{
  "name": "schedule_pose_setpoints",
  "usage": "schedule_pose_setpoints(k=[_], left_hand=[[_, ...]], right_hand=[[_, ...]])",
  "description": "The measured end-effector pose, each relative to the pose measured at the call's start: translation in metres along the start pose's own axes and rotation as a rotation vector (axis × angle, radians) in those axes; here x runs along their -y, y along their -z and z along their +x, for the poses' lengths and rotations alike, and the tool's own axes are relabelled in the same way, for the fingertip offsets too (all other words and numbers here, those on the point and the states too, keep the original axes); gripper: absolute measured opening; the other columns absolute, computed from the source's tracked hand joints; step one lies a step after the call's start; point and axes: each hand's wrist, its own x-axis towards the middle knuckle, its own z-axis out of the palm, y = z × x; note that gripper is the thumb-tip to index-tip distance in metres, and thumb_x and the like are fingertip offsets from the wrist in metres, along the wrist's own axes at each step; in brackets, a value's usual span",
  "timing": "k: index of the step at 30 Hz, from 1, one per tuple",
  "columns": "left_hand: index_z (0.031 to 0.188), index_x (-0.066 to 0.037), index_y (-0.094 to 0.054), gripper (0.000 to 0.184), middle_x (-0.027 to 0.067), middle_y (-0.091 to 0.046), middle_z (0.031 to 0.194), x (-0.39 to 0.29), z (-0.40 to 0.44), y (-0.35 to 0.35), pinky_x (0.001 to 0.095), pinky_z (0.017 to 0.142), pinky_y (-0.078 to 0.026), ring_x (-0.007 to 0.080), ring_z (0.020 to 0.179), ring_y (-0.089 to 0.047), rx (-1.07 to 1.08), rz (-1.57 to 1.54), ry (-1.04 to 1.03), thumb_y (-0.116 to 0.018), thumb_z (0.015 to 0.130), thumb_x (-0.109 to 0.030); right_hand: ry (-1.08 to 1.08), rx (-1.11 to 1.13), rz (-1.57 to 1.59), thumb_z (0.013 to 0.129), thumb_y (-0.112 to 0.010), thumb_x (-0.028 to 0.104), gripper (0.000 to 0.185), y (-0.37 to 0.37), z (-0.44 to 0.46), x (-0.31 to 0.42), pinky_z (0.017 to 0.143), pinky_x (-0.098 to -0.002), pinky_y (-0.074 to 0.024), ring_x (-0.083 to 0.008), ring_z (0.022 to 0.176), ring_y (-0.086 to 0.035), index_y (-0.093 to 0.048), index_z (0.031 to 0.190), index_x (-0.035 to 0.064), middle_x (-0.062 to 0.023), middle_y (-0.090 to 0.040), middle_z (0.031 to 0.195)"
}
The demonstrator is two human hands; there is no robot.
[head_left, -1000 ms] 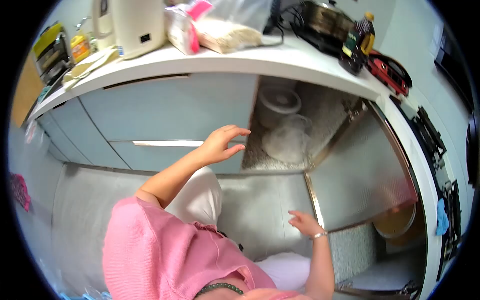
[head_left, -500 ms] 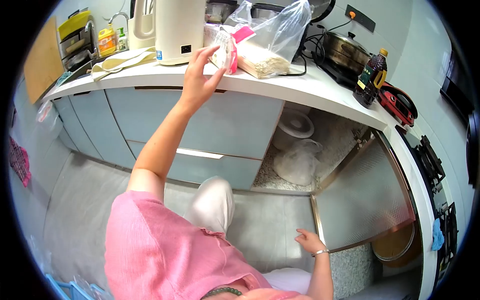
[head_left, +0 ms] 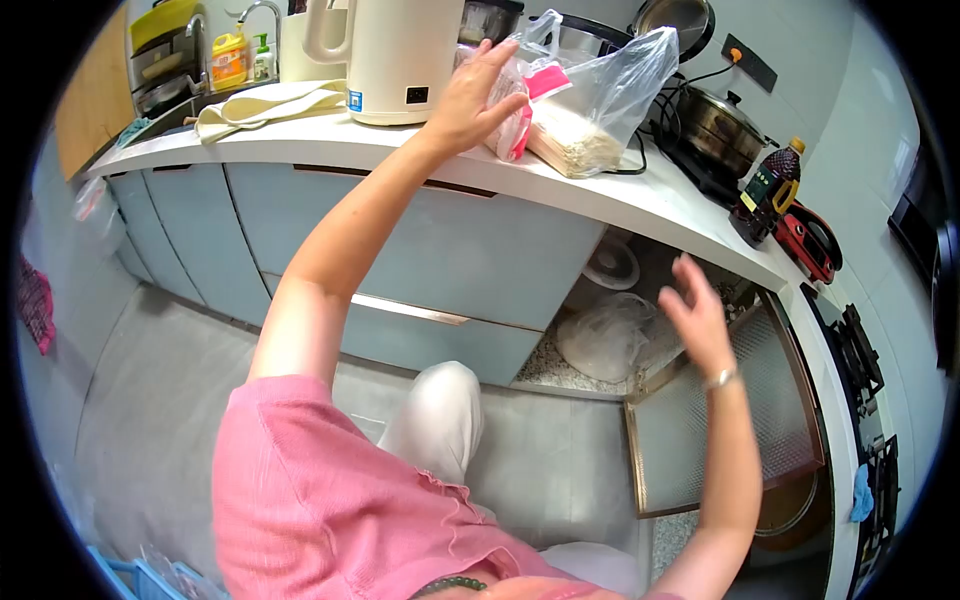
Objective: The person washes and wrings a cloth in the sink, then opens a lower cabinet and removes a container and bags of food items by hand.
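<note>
My left hand [head_left: 468, 104] is at the counter edge with its thumb and fingers apart, in front of a pink-and-white plastic package [head_left: 512, 130]; whether it touches the package I cannot tell. Right of that package lies a clear plastic bag [head_left: 630, 95] around a pale stack of what looks like noodles [head_left: 578, 143]. A cream electric appliance with a handle [head_left: 400, 65] stands just left of the hand. My right hand [head_left: 700, 318], slightly blurred and with fingers apart, is raised in front of the open lower cabinet and holds nothing. Inside are a knotted plastic bag [head_left: 603, 338] and a round white lid [head_left: 611, 263].
The frosted cabinet door [head_left: 725, 420] hangs open at the right. On the counter stand a lidded steel pot [head_left: 718, 130], a dark bottle [head_left: 768, 195], a red appliance [head_left: 808, 243] and a folded cloth [head_left: 270, 108]. The stove [head_left: 850, 350] is at far right.
My right hand has risen from low beside the cabinet door to in front of the cabinet opening. My left hand has come closer to the pink-and-white package. The view has shifted slightly.
</note>
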Motion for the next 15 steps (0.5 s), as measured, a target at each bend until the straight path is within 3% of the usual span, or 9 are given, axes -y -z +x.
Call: schedule_pose_setpoints(k=[2, 5, 6, 7, 9, 10, 12, 13, 15], left_hand=[[0.128, -0.007, -0.039, 0.06, 0.017, -0.05, 0.119, 0.002, 0.0, -0.007, 0.0467, 0.103, -0.02, 0.0319, 0.117, -0.042, 0.056, 0.005, -0.051, -0.052, 0.083, -0.044], [0.128, -0.009, -0.039, 0.06, 0.0142, -0.055, 0.108, -0.001, -0.003, -0.002, 0.0466, 0.1, -0.023, 0.0308, 0.107, -0.046, 0.139, -0.048, 0.029, -0.053, 0.082, -0.044], [0.119, -0.009, -0.051, 0.051, 0.0119, -0.056, 0.094, -0.001, -0.003, -0.002, 0.0465, 0.097, -0.025, 0.0296, 0.096, -0.049, 0.057, -0.052, 0.011, -0.053, 0.081, -0.044], [0.119, -0.009, -0.051, 0.051, 0.0119, -0.056, 0.094, 0.002, -0.004, -0.002, 0.0465, 0.097, -0.025, 0.0296, 0.096, -0.049, 0.057, -0.06, 0.007, -0.053, 0.081, -0.044], [0.102, -0.008, -0.063, 0.042, 0.0116, -0.056, 0.091, 0.009, -0.005, 0.0, 0.0467, 0.096, -0.026, 0.0295, 0.095, -0.049, 0.167, 0.048, 0.033, -0.053, 0.081, -0.044], [0.088, -0.004, -0.065, 0.032, 0.0083, -0.055, 0.082, 0.01, -0.005, -0.004, 0.0359, 0.079, -0.035, 0.0257, 0.082, -0.048, 0.086, 0.046, -0.077, -0.052, 0.083, -0.033], [0.088, -0.005, -0.065, 0.031, 0.0082, -0.056, 0.082, 0.009, -0.006, -0.005, 0.0355, 0.079, -0.035, 0.0255, 0.082, -0.049, 0.102, 0.026, -0.058, -0.052, 0.083, -0.033], [0.089, -0.005, -0.065, 0.031, 0.0081, -0.056, 0.081, 0.008, -0.006, -0.005, 0.0351, 0.079, -0.035, 0.0253, 0.081, -0.049, 0.114, 0.006, -0.041, -0.052, 0.083, -0.033], [0.09, -0.004, -0.065, 0.029, 0.01, -0.057, 0.086, 0.008, -0.004, -0.004, 0.0355, 0.079, -0.037, 0.0275, 0.084, -0.051, 0.135, 0.003, -0.027, -0.05, 0.084, -0.029]], right_hand=[[-0.025, -0.081, -0.011, 0.077, -0.064, 0.037, 0.073, 0.0, 0.057, 0.009, 0.098, -0.033, -0.0338, -0.0292, 0.119, -0.043, -0.035, 0.129, -0.0055, -0.023, -0.044, 0.127], [-0.046, -0.192, 0.019, 0.071, -0.061, 0.059, 0.099, -0.01, 0.139, 0.011, 0.102, -0.0328, -0.0279, -0.0311, 0.125, -0.035, -0.024, 0.132, -0.0108, -0.0278, -0.035, 0.132], [-0.073, -0.212, 0.047, 0.068, -0.062, 0.062, 0.106, -0.016, 0.163, 0.014, 0.102, -0.0323, -0.026, -0.0311, 0.127, -0.032, -0.022, 0.132, -0.0117, -0.0284, -0.033, 0.133], [-0.096, -0.231, 0.074, 0.064, -0.062, 0.066, 0.112, -0.022, 0.184, 0.02, 0.103, -0.0319, -0.0242, -0.0311, 0.129, -0.029, -0.019, 0.132, -0.0126, -0.029, -0.031, 0.134], [-0.138, -0.221, 0.135, 0.062, -0.064, 0.067, 0.112, -0.033, 0.217, 0.041, 0.102, -0.0307, -0.0248, -0.028, 0.126, -0.033, -0.024, 0.131, -0.0118, -0.0266, -0.036, 0.132], [-0.139, -0.223, 0.135, 0.062, -0.064, 0.067, 0.112, -0.039, 0.227, 0.052, 0.102, -0.0307, -0.0248, -0.028, 0.126, -0.033, -0.024, 0.131, -0.0118, -0.0266, -0.036, 0.132], [-0.059, -0.186, 0.321, 0.069, -0.065, 0.058, 0.085, -0.052, 0.24, 0.077, 0.094, -0.0282, -0.0323, -0.0221, 0.109, -0.046, -0.045, 0.12, -0.0063, -0.0171, -0.051, 0.115], [-0.062, -0.187, 0.325, 0.069, -0.065, 0.058, 0.085, -0.057, 0.247, 0.083, 0.094, -0.0282, -0.0323, -0.0221, 0.109, -0.046, -0.045, 0.12, -0.0063, -0.0171, -0.051, 0.115], [-0.123, -0.242, 0.185, 0.072, -0.067, 0.048, 0.054, -0.066, 0.264, 0.087, 0.074, -0.0281, -0.0411, -0.0175, 0.081, -0.054, -0.061, 0.092, -0.0016, -0.0084, -0.06, 0.086]])
